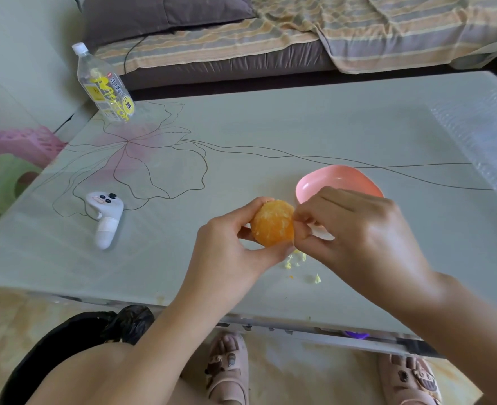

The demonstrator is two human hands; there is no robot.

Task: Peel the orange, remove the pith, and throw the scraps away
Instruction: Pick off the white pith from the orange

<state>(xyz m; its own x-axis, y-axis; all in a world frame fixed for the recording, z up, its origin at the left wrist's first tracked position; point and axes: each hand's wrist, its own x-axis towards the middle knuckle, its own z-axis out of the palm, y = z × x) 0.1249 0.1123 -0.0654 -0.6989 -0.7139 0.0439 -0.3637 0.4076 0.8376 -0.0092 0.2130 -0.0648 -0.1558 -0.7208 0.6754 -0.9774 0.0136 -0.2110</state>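
A peeled orange point(273, 223) with pale pith streaks is held above the table's near edge. My left hand point(229, 249) grips it from the left and below. My right hand point(355, 232) pinches at the orange's right side with thumb and fingertips; what lies between them is hidden. Small pale scraps of pith point(297, 260) lie on the table point(270, 135) just below the fruit. A pink bowl point(339, 179) sits right behind my right hand, partly covered by it.
A white hand controller point(104, 217) lies on the table at the left. A clear plastic bottle point(104, 84) stands at the far left corner. A black bag point(74, 340) sits on the floor at the lower left, by my knee. A sofa runs along the far side.
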